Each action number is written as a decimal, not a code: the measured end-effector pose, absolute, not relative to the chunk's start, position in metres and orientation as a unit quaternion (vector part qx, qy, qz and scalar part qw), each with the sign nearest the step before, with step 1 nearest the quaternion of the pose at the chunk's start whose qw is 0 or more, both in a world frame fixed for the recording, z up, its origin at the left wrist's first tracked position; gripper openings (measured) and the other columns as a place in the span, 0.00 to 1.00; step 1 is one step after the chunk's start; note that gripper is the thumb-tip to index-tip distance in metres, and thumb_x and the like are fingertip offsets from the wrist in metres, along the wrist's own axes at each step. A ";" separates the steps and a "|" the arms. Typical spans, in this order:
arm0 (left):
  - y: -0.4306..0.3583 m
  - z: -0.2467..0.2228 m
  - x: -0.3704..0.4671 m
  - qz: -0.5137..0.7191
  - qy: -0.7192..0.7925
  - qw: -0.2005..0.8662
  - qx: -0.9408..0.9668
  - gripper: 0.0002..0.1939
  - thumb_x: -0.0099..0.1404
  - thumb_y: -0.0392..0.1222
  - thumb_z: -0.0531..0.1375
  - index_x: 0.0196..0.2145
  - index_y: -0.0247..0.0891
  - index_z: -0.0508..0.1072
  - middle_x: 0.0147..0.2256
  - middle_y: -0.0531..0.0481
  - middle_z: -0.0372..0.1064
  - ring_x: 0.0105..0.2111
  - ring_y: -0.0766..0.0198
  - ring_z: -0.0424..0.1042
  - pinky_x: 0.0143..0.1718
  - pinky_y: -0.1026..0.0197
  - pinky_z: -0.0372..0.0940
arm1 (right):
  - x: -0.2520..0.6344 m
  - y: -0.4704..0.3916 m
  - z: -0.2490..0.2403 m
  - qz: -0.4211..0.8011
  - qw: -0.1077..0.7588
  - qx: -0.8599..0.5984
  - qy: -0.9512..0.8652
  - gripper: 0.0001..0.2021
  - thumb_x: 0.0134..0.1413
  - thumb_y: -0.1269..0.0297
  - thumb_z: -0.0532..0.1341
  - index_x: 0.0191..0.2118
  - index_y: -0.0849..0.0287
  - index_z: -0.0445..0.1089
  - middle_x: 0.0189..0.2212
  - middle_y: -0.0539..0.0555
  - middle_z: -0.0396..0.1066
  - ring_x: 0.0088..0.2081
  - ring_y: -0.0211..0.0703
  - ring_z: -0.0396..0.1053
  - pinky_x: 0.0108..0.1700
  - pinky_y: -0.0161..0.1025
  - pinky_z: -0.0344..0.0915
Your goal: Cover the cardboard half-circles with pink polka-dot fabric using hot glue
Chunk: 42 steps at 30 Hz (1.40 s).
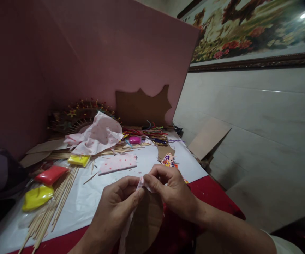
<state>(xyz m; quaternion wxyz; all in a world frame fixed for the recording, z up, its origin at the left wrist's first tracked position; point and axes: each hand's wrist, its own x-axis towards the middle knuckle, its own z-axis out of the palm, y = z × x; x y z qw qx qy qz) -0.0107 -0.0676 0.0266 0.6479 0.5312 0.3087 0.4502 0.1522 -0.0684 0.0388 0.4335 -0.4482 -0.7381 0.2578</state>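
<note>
1. Head view, room: a pink partition (110,46) and a pale tiled wall (247,102) with a framed picture (247,31) stand behind a counter (75,204) spread with white sheeting and red cloth (213,194).
2. Head view, progress: the cardboard piece (147,220) is at the counter's near edge, between both hands. Pale fabric (126,231) runs along its left edge and top; its brown face is bare. The edging seems partly done; whether it is fastened, I cannot tell. A dotted panel (118,163) lies apart, apparently covered.
3. Head view, grip: left hand (115,203) and right hand (177,194) both pinch the fabric at the cardboard's top.
4. Head view, containers: clear packets hold yellow (38,198), red (52,175) and magenta (135,140) material.
</note>
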 end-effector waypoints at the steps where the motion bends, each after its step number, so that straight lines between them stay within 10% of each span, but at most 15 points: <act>1: -0.068 0.026 -0.011 0.451 0.312 0.648 0.529 0.08 0.55 0.39 0.65 0.36 0.40 0.78 0.31 0.52 0.79 0.31 0.64 0.75 0.34 0.67 0.67 | 0.150 -0.068 0.037 0.235 0.441 -0.448 -0.741 0.14 0.59 0.60 0.57 0.25 0.61 0.66 0.22 0.49 0.64 0.25 0.34 0.61 0.28 0.33 0.56; 13: -0.064 0.025 -0.013 0.465 0.340 0.634 0.515 0.08 0.57 0.39 0.64 0.36 0.40 0.77 0.33 0.50 0.79 0.33 0.64 0.75 0.34 0.67 0.67 | 0.156 -0.079 0.028 0.156 0.462 -0.412 -0.770 0.14 0.64 0.65 0.49 0.48 0.61 0.68 0.35 0.56 0.70 0.36 0.41 0.66 0.37 0.38 0.61; 20: -0.065 0.026 -0.013 0.458 0.330 0.649 0.510 0.09 0.55 0.39 0.65 0.35 0.39 0.77 0.32 0.50 0.79 0.31 0.63 0.75 0.33 0.65 0.67 | 0.147 -0.073 0.032 0.402 0.441 -0.452 -0.663 0.13 0.56 0.55 0.59 0.29 0.61 0.66 0.25 0.49 0.63 0.27 0.35 0.59 0.27 0.32 0.57; 42: -0.063 0.024 -0.016 0.478 0.375 0.633 0.480 0.09 0.54 0.41 0.65 0.33 0.36 0.75 0.25 0.51 0.76 0.25 0.66 0.72 0.27 0.67 0.63 | 0.146 -0.074 0.023 0.552 0.491 -0.412 -0.533 0.17 0.51 0.49 0.61 0.28 0.61 0.63 0.23 0.46 0.59 0.24 0.33 0.55 0.27 0.32 0.53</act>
